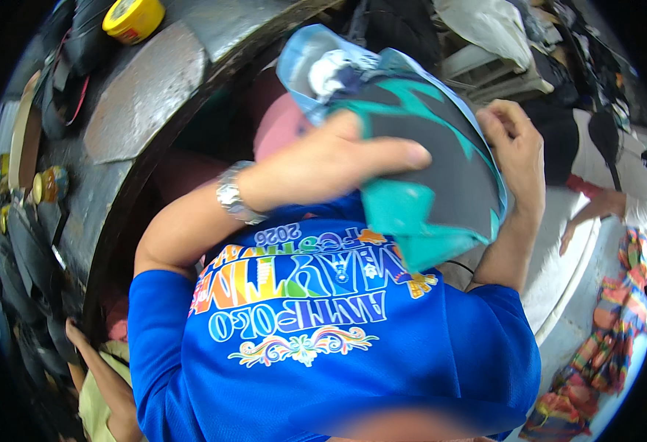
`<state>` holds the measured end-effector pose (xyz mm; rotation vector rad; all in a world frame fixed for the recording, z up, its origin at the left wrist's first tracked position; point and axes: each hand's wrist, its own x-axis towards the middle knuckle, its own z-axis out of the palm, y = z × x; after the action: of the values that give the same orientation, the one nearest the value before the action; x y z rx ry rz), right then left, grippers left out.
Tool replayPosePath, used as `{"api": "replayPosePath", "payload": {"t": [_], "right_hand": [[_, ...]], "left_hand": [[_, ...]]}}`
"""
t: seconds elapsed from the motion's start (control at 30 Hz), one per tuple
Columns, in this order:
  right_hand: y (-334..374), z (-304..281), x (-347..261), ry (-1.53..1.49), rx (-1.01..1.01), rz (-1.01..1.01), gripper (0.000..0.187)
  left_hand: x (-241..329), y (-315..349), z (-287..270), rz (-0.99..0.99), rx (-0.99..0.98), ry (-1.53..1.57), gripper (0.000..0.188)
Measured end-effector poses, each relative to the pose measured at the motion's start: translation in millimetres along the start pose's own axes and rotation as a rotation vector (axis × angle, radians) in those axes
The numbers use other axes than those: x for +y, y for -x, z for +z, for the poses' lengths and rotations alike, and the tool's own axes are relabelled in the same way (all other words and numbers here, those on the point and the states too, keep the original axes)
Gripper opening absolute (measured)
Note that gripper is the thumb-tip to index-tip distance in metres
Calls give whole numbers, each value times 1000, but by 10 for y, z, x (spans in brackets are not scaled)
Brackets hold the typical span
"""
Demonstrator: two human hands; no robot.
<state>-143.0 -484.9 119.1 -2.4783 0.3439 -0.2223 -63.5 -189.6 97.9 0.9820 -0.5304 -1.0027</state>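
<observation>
A dark grey piece with jagged teal shapes (449,144) is held up in front of my chest; its material is hard to tell. My left hand (338,158), blurred, wears a silver watch (233,193) on its wrist. Its thumb lies over the grey face, gripping the piece from the left side. Behind and around the piece is a light blue bag-like item (294,62) with white and navy stuff showing at its opening. Along that item's right edge my right hand (516,144) has its fingers curled, gripping the rim.
To the left runs a dark worktable (224,26) bearing a flat greyish slab (150,92), a yellow tub (133,18) and a jar (51,184). Another person's arm (99,368) shows at lower left, another hand (592,214) at right. Colourful bundles (603,331) lie at far right.
</observation>
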Motion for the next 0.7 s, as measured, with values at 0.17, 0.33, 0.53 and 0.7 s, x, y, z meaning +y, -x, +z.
{"api": "replayPosePath", "payload": {"t": [0.17,0.33,0.53,0.7], "right_hand": [[-100,366,-11,65,-161,-72,30],[-126,234,277,139,-187,37,18],[-301,241,141,153,-231,-5,18],[-121,189,-204,-56,-317,-104,42]], "left_hand": [[-317,-245,238,-81,-99,-151,37],[-372,-378,207,-86,-114,-135,36],[-206,-382,-58,-49,-62,228,32],[-30,-188,-492,-24,94,324,41]]}}
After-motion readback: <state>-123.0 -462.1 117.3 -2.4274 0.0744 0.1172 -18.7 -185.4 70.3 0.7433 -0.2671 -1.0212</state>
